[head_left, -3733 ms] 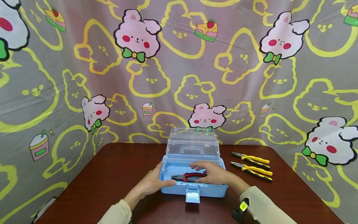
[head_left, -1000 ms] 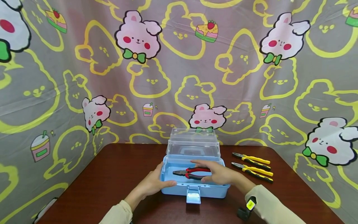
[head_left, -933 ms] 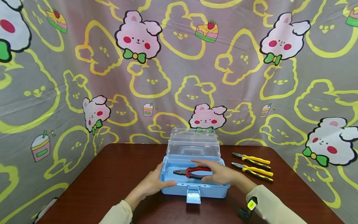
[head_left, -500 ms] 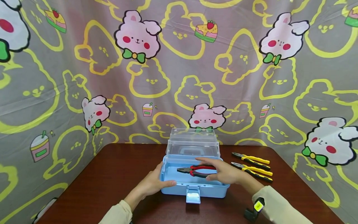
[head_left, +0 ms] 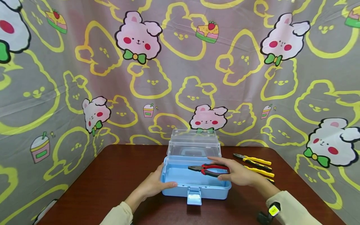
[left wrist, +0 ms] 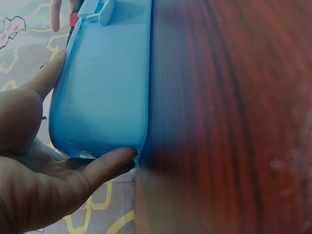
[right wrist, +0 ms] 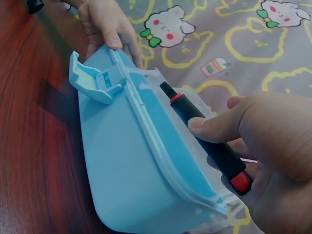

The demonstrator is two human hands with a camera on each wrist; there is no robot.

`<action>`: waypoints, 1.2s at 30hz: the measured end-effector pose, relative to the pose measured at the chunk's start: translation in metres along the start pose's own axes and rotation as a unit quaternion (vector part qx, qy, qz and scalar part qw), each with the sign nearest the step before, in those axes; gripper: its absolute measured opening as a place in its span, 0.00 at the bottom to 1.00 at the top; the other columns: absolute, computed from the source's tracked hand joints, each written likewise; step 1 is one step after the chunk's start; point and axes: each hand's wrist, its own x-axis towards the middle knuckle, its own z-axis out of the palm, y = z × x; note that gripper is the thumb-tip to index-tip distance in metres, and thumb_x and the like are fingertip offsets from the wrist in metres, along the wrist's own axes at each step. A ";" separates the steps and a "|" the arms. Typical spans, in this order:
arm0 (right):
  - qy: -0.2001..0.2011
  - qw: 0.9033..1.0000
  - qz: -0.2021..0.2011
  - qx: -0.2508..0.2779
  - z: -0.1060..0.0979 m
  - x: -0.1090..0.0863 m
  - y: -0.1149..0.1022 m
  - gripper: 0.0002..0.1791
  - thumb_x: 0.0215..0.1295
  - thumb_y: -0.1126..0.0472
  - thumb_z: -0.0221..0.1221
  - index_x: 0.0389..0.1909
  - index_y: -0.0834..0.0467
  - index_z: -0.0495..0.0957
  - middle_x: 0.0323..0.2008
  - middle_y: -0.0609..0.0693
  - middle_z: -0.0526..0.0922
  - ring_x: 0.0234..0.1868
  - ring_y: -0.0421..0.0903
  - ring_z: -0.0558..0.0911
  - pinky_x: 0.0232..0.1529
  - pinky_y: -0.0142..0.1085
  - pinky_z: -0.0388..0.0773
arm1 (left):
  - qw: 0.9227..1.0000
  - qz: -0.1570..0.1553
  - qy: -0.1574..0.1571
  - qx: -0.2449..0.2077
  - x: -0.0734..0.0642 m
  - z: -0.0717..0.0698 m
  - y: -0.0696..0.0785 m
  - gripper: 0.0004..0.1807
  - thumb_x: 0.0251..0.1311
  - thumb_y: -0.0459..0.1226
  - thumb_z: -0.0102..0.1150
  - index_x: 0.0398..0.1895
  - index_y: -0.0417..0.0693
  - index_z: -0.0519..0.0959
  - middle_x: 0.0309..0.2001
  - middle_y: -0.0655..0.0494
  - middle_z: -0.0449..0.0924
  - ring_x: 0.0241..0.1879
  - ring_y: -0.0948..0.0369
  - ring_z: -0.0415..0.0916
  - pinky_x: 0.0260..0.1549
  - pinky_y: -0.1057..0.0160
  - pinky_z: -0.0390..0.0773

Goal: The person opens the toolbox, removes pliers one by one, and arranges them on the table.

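A pair of red-and-black pliers (head_left: 204, 170) is held in my right hand (head_left: 239, 172), its grey nose pointing left over the light blue toolbox (head_left: 212, 192). In the right wrist view the thumb presses on the black handle (right wrist: 200, 139), with fingers behind it. The toolbox stands with its clear lid (head_left: 194, 149) tipped back and its front latch (head_left: 194, 197) hanging down. My left hand (head_left: 154, 182) grips the toolbox's left end, thumb on the front rim. In the left wrist view its fingers wrap that end wall.
Two yellow-and-black pliers lie right of the toolbox: the far pair (head_left: 254, 160) in full view, the near pair (head_left: 260, 171) partly behind my right hand and wrist. The brown table (head_left: 126, 165) ends at a patterned cloth backdrop (head_left: 180, 78).
The red-and-black pliers have come up from low in the toolbox and moved right with my right hand, which now covers part of the near yellow pliers. My left hand stays put.
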 end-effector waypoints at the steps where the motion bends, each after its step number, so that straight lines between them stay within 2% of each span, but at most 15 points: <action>1: 0.004 1.000 0.001 -0.002 -0.001 -0.002 0.000 0.41 0.70 0.63 0.67 0.80 0.45 0.62 0.69 0.56 0.74 0.69 0.58 0.69 0.61 0.64 0.69 | 1.000 -0.001 0.000 0.000 0.000 0.000 0.000 0.65 0.55 0.58 0.76 0.83 0.38 0.45 0.72 0.34 0.66 0.63 0.43 0.73 0.59 0.35 0.71; 5: 0.018 1.000 0.007 0.001 -0.006 -0.010 0.002 0.42 0.69 0.64 0.67 0.79 0.41 0.62 0.70 0.56 0.73 0.71 0.58 0.67 0.63 0.66 0.67 | 1.000 -0.001 -0.002 -0.003 0.000 0.000 0.000 0.65 0.56 0.58 0.76 0.83 0.39 0.45 0.72 0.34 0.65 0.63 0.43 0.73 0.59 0.35 0.71; 8: 0.023 1.000 0.006 -0.001 -0.009 -0.017 0.004 0.41 0.70 0.63 0.66 0.80 0.43 0.61 0.71 0.57 0.72 0.71 0.59 0.67 0.62 0.65 0.68 | 1.000 0.000 -0.003 -0.005 -0.001 0.000 0.001 0.64 0.56 0.57 0.75 0.83 0.39 0.44 0.72 0.33 0.65 0.63 0.43 0.73 0.59 0.35 0.71; 16: 0.048 0.999 0.006 0.004 -0.019 -0.039 0.010 0.39 0.70 0.59 0.67 0.79 0.42 0.62 0.72 0.55 0.71 0.72 0.58 0.65 0.64 0.50 0.72 | 1.000 0.004 -0.005 -0.005 -0.001 0.001 0.001 0.64 0.57 0.56 0.75 0.83 0.38 0.44 0.72 0.33 0.65 0.64 0.43 0.72 0.60 0.36 0.70; 22: 0.071 0.997 0.029 -0.002 -0.025 -0.055 0.014 0.39 0.70 0.59 0.67 0.79 0.42 0.63 0.70 0.52 0.72 0.72 0.60 0.62 0.62 0.54 0.70 | 1.000 0.002 -0.004 -0.004 -0.001 0.000 0.000 0.65 0.56 0.57 0.75 0.83 0.39 0.44 0.72 0.34 0.65 0.64 0.43 0.72 0.60 0.35 0.71; 24: 0.081 0.996 0.035 -0.001 -0.027 -0.059 0.015 0.39 0.70 0.59 0.67 0.78 0.42 0.63 0.71 0.51 0.71 0.73 0.58 0.62 0.63 0.52 0.69 | 1.000 0.001 -0.003 -0.003 -0.001 0.000 0.000 0.65 0.56 0.58 0.76 0.83 0.40 0.44 0.72 0.34 0.65 0.64 0.43 0.72 0.59 0.34 0.71; 28: 0.097 0.995 0.032 -0.011 -0.031 -0.068 0.018 0.38 0.69 0.57 0.67 0.78 0.42 0.65 0.74 0.49 0.67 0.73 0.42 0.62 0.63 0.39 0.69 | 1.000 0.002 -0.004 -0.009 -0.001 0.000 0.000 0.65 0.55 0.58 0.76 0.83 0.42 0.45 0.72 0.35 0.66 0.63 0.42 0.73 0.59 0.33 0.71; 31: 0.108 0.994 0.035 -0.010 -0.033 -0.075 0.021 0.39 0.69 0.58 0.68 0.78 0.43 0.65 0.75 0.48 0.67 0.71 0.34 0.64 0.61 0.35 0.70 | 1.000 0.006 -0.005 -0.014 -0.001 0.000 0.001 0.64 0.55 0.58 0.76 0.83 0.43 0.45 0.71 0.35 0.67 0.62 0.42 0.73 0.59 0.33 0.70; 36: 0.113 0.992 0.061 0.012 -0.036 -0.086 0.028 0.40 0.69 0.61 0.67 0.79 0.42 0.63 0.72 0.49 0.70 0.67 0.37 0.71 0.57 0.39 0.75 | 1.000 0.009 -0.005 -0.014 -0.001 -0.001 0.001 0.64 0.55 0.58 0.76 0.83 0.43 0.45 0.71 0.35 0.67 0.62 0.42 0.74 0.59 0.33 0.71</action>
